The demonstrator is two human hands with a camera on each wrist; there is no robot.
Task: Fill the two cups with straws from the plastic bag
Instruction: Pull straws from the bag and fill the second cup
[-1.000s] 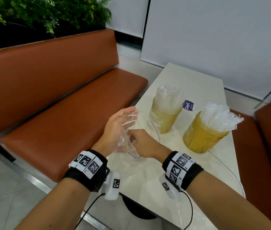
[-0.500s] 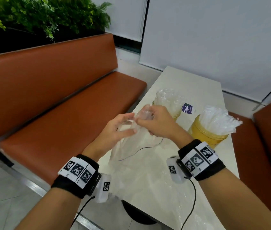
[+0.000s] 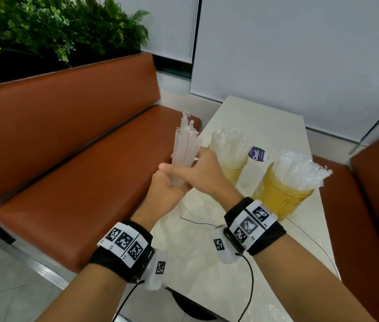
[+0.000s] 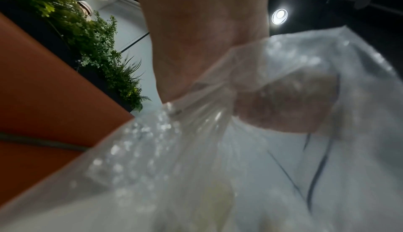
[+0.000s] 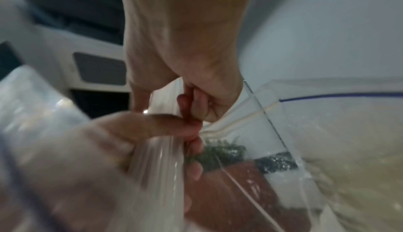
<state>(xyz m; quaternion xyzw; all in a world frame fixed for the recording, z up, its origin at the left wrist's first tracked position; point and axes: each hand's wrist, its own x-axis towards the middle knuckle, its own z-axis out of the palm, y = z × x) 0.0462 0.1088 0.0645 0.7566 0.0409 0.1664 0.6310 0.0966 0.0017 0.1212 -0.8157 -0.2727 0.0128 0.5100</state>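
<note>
A bundle of clear wrapped straws [image 3: 185, 140] stands upright above the table's left edge. My right hand [image 3: 197, 168] grips its middle, fingers curled round it [image 5: 196, 101]. Just below, my left hand [image 3: 167, 189] grips the clear plastic bag [image 3: 195, 205] bunched round the straws' lower end; the bag [image 4: 196, 166] hangs down onto the table. Two yellow cups stand beyond the hands, the near-left cup [image 3: 232, 173] and the right cup [image 3: 281, 201], each packed with wrapped straws. The left fingers are partly hidden behind the right hand.
The pale table [image 3: 265, 117] runs away from me to a white wall. An orange bench [image 3: 67, 182] lies along its left side and another orange seat [image 3: 369, 205] on the right. A purple sticker [image 3: 257, 154] lies between the cups. Plants [image 3: 44, 31] top the left bench back.
My right hand came out of the bag with a bundle of straws and lifted it upright. My left hand rose with the bag's mouth and closed round it.
</note>
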